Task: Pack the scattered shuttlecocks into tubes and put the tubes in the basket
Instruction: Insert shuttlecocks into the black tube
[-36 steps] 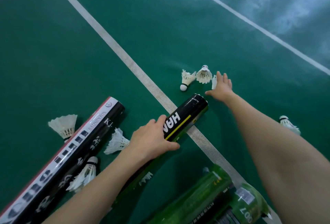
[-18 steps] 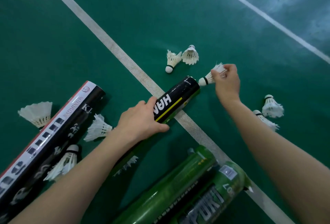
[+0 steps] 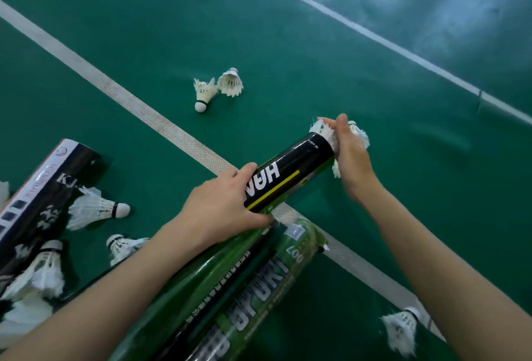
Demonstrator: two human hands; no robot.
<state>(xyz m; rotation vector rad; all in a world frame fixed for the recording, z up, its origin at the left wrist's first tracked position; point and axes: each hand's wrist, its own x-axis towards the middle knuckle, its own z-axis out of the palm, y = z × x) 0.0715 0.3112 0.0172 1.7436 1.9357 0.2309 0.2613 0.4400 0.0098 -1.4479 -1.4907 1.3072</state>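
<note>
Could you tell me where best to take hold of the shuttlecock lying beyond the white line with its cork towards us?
Probably by the cork of that shuttlecock, pinched from the near side. The rounded cork points towards us with bare floor around it, while its frayed feathers lie close beside a second shuttlecock to the right.

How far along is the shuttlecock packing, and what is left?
Done: nothing provable; the tubes' contents are hidden and no basket is in view. In hand: the left hand grips the black tube while the right hand holds a shuttlecock at its mouth. Left: the shuttlecock pair beyond the white line, more shuttlecocks by the striped tube, a stray at lower right, then basketing every tube, green tubes included.
</note>
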